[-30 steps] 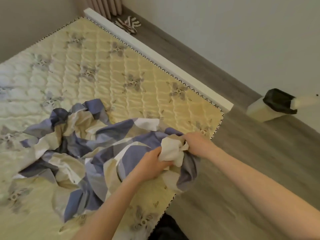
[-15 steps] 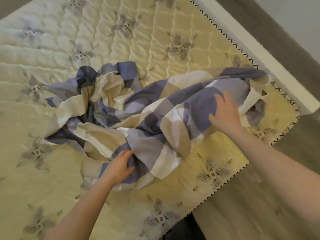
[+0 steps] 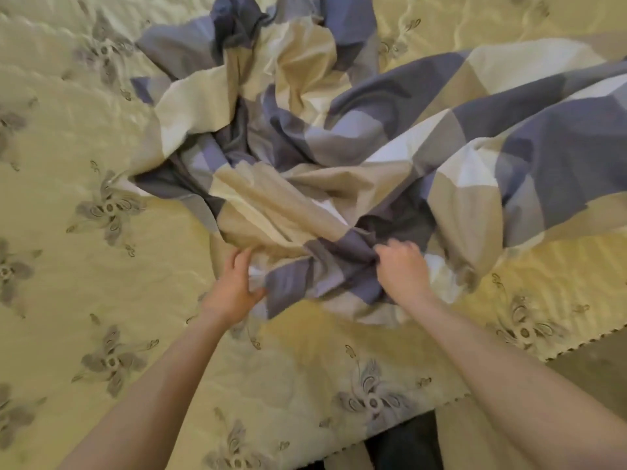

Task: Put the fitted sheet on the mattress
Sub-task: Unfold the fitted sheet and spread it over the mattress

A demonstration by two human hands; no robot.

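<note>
In the head view, the fitted sheet (image 3: 339, 147) lies in a big crumpled heap on the mattress (image 3: 84, 300). It fills the middle and the upper right of the frame. It has blue, tan and white squares and is bunched up in many folds. One long part runs off the right edge of the frame. The mattress is yellow with grey flowers, and its top is bare on the left and along the bottom. No corner of the sheet can be seen pulled over a corner of the mattress. The left hand (image 3: 234, 286) is at the near edge of the heap, a bit left of the middle. Its grip looks open: the fingers are fairly straight and touch a tan fold, and the thumb is spread toward a blue patch. The right hand (image 3: 403, 269) is just right of the middle. Its grip is closed on the sheet, with the fingers curled into a dark blue bunch of cloth, though the hand is blurry. At the lower right a bit of floor (image 3: 593, 374) shows past the mattress edge. The job looks like it is only at the start. The sheet is on the bed, but it is not yet spread out, and every corner has yet to be found and tucked over the mattress. The hands seem to be hunting for an edge or a corner.
</note>
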